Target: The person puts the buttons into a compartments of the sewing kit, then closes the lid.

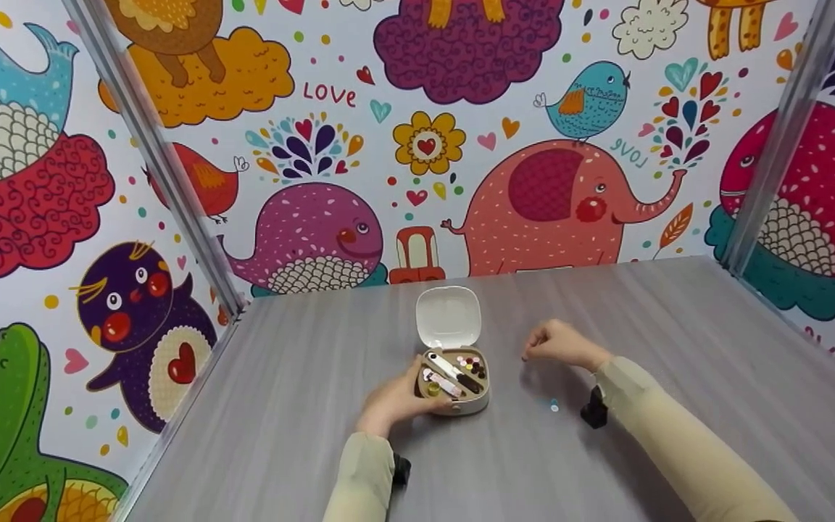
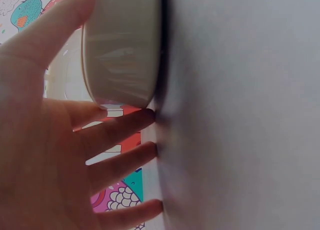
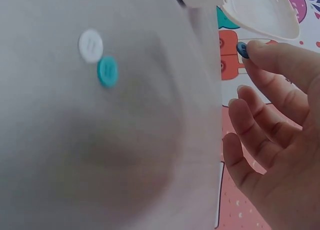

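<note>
Left hand [image 1: 396, 399] holds the open sewing kit [image 1: 455, 380] at mid-bench [image 1: 678, 326], fingers curled round its side; right hand [image 1: 559, 343] pinches a blue button [image 3: 242, 49] just right of the kit; white button [image 3: 91, 45] and teal button [image 3: 107, 71] lie touching nearby.

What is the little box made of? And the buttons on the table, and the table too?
The box looks like smooth cream plastic: its side has a soft shine in the left wrist view. The white button and teal button seem plastic too, flat and matte with tiny holes. The table shows grey wood-grain streaks, likely a printed laminate, though I cannot be sure.
</note>
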Available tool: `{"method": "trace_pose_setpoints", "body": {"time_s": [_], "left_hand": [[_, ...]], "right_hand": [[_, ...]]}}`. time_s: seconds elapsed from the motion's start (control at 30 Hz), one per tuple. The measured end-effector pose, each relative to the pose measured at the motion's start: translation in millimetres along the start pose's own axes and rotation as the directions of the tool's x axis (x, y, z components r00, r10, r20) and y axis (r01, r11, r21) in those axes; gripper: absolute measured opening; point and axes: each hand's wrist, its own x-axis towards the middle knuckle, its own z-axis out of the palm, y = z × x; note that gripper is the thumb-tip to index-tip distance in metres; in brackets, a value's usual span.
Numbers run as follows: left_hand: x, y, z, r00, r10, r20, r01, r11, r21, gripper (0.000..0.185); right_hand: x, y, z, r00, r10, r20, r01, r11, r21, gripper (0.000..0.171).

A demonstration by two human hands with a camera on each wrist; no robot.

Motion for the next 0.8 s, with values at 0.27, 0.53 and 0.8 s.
{"method": "trace_pose_setpoints", "body": {"time_s": [0.27, 0.53, 0.8], "left_hand": [[-0.6, 1.0, 0.5, 1.0, 0.014, -0.001, -0.014, 1.0, 0.02, 0.112], [-0.6, 1.8, 1.5, 1.0, 0.006, -0.011, -0.007, 1.0, -0.025, 0.114], [-0.4, 1.5, 1.5, 1.0, 0.014, -0.011, -0.014, 1.0, -0.012, 0.113]], "right_hand": [[14.0, -6.4, 15.7, 0.994, -0.095, -0.049, 0.096, 0.995, 0.011, 0.017], [30.2, -17.1, 28.8, 0.994, -0.089, -0.069, 0.091, 0.995, 0.036, 0.013], [39.9, -30.1, 42.9, 0.991, -0.016, -0.135, 0.023, 0.999, 0.049, 0.012]]}}
